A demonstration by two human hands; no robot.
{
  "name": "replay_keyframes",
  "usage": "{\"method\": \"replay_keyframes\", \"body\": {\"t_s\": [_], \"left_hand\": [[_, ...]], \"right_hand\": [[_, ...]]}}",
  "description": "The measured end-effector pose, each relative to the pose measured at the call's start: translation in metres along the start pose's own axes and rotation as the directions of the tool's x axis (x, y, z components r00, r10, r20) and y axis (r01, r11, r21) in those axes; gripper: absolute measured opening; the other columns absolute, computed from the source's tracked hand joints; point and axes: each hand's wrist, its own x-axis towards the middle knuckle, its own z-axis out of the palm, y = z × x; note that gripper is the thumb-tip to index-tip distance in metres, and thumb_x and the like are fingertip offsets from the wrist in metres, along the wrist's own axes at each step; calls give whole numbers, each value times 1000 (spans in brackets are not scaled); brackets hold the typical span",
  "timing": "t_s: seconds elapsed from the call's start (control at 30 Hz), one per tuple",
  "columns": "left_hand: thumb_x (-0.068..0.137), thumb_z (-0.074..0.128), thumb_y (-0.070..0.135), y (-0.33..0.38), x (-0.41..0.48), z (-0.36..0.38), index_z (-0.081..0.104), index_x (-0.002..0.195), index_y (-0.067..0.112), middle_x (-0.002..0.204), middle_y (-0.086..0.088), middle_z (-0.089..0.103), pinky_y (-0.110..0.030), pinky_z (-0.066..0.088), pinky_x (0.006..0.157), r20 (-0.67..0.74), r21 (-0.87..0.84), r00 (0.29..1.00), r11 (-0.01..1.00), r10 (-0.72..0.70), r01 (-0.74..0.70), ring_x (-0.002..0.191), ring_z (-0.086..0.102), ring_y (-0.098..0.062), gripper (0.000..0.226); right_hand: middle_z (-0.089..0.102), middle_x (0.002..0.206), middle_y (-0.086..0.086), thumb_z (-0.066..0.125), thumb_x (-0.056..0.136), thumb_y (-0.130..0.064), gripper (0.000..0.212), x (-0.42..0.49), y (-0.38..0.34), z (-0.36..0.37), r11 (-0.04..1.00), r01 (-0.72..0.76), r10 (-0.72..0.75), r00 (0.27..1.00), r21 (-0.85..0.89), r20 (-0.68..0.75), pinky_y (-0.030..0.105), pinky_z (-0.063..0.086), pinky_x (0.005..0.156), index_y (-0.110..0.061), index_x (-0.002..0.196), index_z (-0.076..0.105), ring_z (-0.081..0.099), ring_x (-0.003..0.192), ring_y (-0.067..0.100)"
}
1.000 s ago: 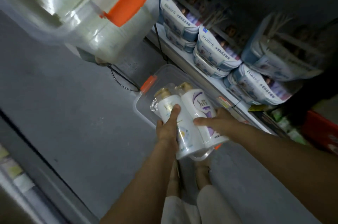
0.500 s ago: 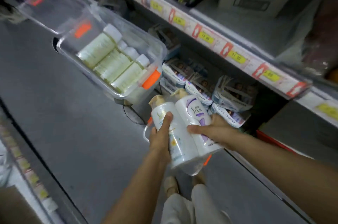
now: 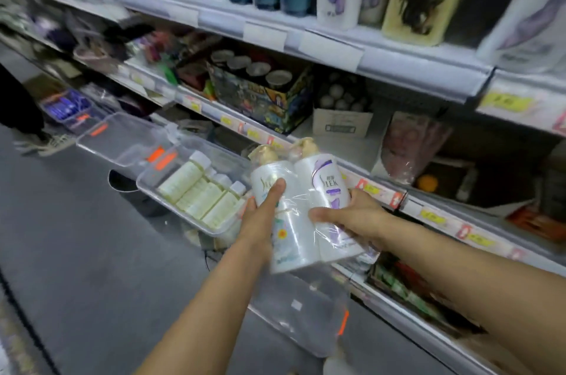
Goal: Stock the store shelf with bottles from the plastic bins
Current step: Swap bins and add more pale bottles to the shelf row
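- Nearest the camera, low in the view, a clear plastic bin (image 3: 306,318) with an orange latch sits blurred under the forearms.
- Above it, the left hand (image 3: 260,215) is clamped on the left side of a shrink-wrapped twin pack of bottles (image 3: 301,206), thumb laid up its front.
- The right hand (image 3: 356,218) grips the pack's right side — fingers behind, thumb across the wrap.
- Left of the hands, a second clear bin (image 3: 153,181) holds pale bottles (image 3: 199,194) lying on their sides.
- Farther off, the store shelf (image 3: 337,47) runs left to right — tall bottles stand along its top tier, price tags on the edges.
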Motion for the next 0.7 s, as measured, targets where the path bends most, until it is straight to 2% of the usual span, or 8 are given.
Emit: {"method": "replay_keyframes", "body": {"t_s": [0.03,0.17,0.3,0.4,0.43,0.53,0.6,0.7], "left_hand": [[65,89,47,8,-5,5,57,131,17,110,-16,74,-60,58,82,45,14,999,1000,16,-16,95,73,-38,80],[66,88,22,34,-31,31,61,124,5,110,-22,72,-57,59,81,213,66,969,988,125,-142,97,71,-41,66],[61,93,21,56,-47,60,55,129,7,110,-19,73,-60,58,82,264,58,944,974,197,-219,97,72,-39,79],[61,94,19,70,-60,86,55,128,3,110,-20,73,-52,60,76,330,59,904,950,271,-306,96,72,-39,79],[59,95,20,74,-65,95,55,128,1,111,-21,72,-52,60,76,358,64,886,939,294,-337,97,72,-39,82],[48,100,33,82,-81,127,51,131,1,115,-22,70,-60,57,82,408,66,846,913,344,-403,100,71,-41,101],[49,99,34,82,-91,150,53,128,0,114,-22,71,-61,57,83,445,68,810,887,382,-456,99,71,-40,97],[51,97,32,78,-113,188,53,129,2,116,-22,70,-60,57,83,508,58,764,869,399,-492,101,71,-40,95]], "right_hand": [[77,78,0,93,63,-29,45,-9,-8,-4,999,35,-35,999,-17,-18,25,55,58,-11,98,71,73,66,13],[75,74,1,91,66,-24,36,-41,-39,-26,987,151,-156,982,-53,-107,16,48,48,-9,92,71,70,58,7],[72,73,-4,94,62,-26,36,-66,-58,-52,964,250,-264,943,-92,-204,13,51,54,-16,83,67,69,62,0],[75,86,-3,97,52,-41,61,-82,-65,-72,954,283,-300,919,-103,-255,23,58,69,-15,98,67,73,76,7],[75,86,-3,97,52,-40,61,-88,-68,-79,946,309,-323,907,-95,-271,26,60,73,-16,98,67,73,76,5],[77,84,-2,92,65,-21,37,-116,-72,-103,916,393,-398,871,-77,-286,27,60,77,-16,94,69,73,79,5],[78,93,-3,89,69,-16,37,-137,-71,-120,893,443,-444,843,-77,-304,33,61,82,-16,101,71,74,88,13],[77,96,-4,90,69,-23,43,-162,-62,-155,888,446,-453,815,-108,-361,37,60,84,-18,106,69,74,89,12]]}}
